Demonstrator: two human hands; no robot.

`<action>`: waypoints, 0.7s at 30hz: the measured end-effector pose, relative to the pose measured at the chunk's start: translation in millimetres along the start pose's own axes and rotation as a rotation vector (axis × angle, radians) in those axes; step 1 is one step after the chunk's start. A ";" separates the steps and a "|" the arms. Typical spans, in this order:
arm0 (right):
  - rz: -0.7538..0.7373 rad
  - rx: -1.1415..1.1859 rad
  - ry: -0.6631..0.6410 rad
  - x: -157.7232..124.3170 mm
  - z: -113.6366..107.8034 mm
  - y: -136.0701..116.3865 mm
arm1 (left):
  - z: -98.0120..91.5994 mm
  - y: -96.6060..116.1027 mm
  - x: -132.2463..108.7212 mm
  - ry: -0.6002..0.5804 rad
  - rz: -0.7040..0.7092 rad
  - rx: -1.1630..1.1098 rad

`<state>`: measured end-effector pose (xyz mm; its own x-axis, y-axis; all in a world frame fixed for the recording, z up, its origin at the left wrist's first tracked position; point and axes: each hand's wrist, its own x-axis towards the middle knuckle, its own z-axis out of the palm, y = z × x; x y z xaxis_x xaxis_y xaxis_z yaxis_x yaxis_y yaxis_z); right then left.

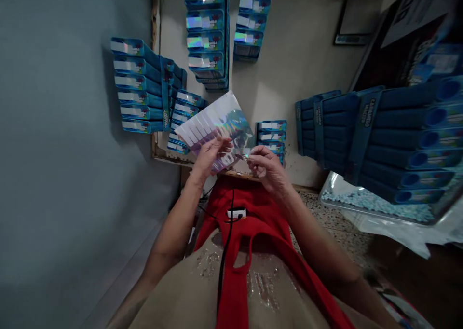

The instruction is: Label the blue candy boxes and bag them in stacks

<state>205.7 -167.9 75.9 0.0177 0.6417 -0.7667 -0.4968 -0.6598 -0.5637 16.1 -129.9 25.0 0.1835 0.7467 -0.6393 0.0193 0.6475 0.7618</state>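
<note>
In the head view, my left hand is closed on the lower edge of a shiny holographic sticker sheet, with a row of pale strips along its left side. The sheet is tilted above the table's front edge. Beside its lower right corner, my right hand pinches a small shiny sticker between thumb and fingertips. Whether that sticker still touches the sheet, I cannot tell. Just beyond my right hand stands a short stack of blue boxes with pale strips on their ends.
More blue box stacks stand at the back, at the left and at the right. A tray of pale blue pieces sits low on the right. A wall closes off the left side.
</note>
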 end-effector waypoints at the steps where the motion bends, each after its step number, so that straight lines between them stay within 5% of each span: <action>1: 0.052 0.030 -0.010 -1.4 -4.7 -1.2 | 6.2 -0.9 -0.4 -0.086 -0.072 -0.038; 3: 0.099 0.064 -0.013 -3.6 -12.2 -2.3 | 14.9 -1.1 0.2 -0.167 -0.136 -0.002; 8: 0.083 -0.021 0.010 -0.3 -24.1 6.8 | 24.8 5.3 -1.6 -0.140 -0.127 0.080; 14: 0.045 -0.512 0.057 7.2 -51.2 25.4 | 21.2 21.5 -9.6 -0.035 -0.019 0.256; 17: 0.100 -0.591 -0.098 1.0 -60.5 23.2 | 11.6 27.8 -13.4 -0.128 -0.054 0.260; 21: 0.149 -0.397 -0.214 -4.2 -56.6 13.9 | 2.6 32.0 -20.0 -0.211 -0.125 0.187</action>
<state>247.9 -201.8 53.9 -0.2282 0.5672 -0.7913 -0.1091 -0.8225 -0.5581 15.6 -124.4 62.4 0.3677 0.6022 -0.7086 0.2319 0.6785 0.6970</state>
